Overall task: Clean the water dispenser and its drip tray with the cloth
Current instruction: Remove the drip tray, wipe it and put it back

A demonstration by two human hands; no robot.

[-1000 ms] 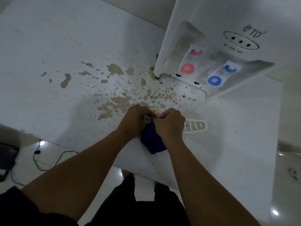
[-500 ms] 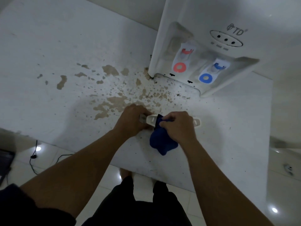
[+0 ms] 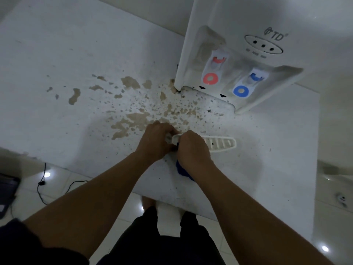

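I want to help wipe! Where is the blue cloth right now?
In the head view, the blue cloth is bunched under the right hand, just below the white drip tray, near the counter's front edge.

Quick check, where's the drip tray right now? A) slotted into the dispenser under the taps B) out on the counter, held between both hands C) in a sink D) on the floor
B: the white slotted drip tray lies on the counter in front of the dispenser, left hand gripping one end, right hand on it with the blue cloth.
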